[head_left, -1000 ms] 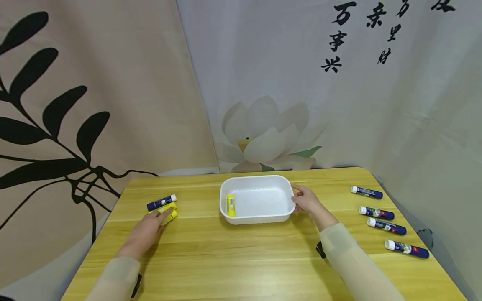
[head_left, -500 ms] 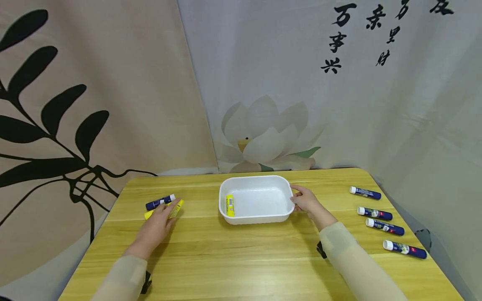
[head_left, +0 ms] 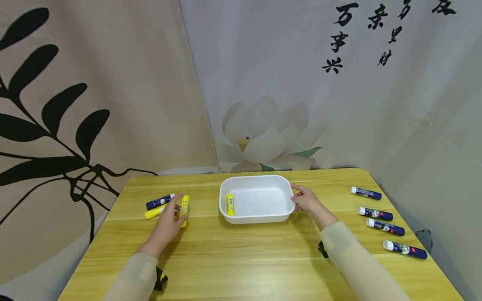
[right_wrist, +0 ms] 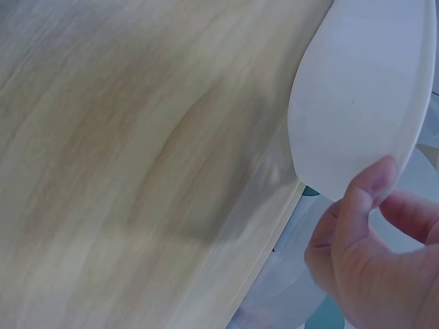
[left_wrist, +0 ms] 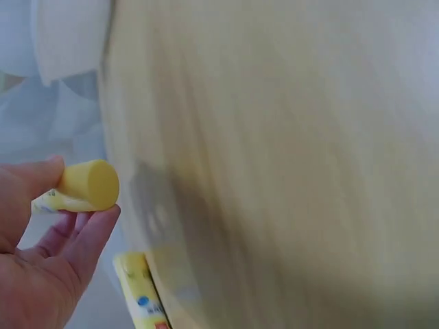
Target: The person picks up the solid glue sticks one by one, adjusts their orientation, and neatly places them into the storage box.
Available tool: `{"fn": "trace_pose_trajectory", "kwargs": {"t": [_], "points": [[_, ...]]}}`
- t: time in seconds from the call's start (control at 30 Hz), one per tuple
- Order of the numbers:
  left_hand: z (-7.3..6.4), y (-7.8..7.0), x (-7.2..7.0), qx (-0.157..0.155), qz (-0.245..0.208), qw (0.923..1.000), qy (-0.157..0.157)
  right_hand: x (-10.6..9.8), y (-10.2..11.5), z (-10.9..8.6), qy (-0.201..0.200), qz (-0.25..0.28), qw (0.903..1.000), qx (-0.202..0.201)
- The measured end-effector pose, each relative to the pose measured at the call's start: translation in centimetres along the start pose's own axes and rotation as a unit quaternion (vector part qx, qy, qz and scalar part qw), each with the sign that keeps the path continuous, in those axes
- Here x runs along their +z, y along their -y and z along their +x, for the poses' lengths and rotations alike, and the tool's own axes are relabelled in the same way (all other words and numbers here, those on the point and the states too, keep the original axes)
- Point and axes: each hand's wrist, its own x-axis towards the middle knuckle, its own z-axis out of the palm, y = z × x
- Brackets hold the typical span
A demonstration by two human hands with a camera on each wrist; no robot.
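My left hand point(head_left: 169, 222) pinches a yellow glue stick point(head_left: 184, 205) between thumb and fingers, left of the white tray point(head_left: 263, 200), well apart from it. My right hand point(head_left: 308, 201) grips the tray's right rim. Second yellow stick point(head_left: 230, 205) lies inside the tray, at its left end. Third yellow stick point(head_left: 152, 212) is on the wooden table point(head_left: 241, 259), beside a blue stick point(head_left: 158, 202), partly behind my left hand. Four more blue sticks lie near the table's right edge.
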Motion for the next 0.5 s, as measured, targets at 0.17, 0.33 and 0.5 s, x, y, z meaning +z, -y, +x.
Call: {"fn": "trace_pose_trajectory", "kwargs": {"t": [0.17,0.33,0.5], "points": [[0.7,-2.3,0.4,-0.032,-0.074,0.9966,-0.018,-0.2,0.0,0.0,0.004,0.006,1.0000,0.005],[1.4,-4.7,0.9,-0.037,-0.104,0.9928,-0.046,-0.2,0.0,0.0,0.007,0.010,0.9998,0.013],[1.7,-6.5,1.5,-0.019,-0.107,0.9916,-0.071,-0.2,0.0,0.0,0.010,0.014,0.9997,0.019]]}}
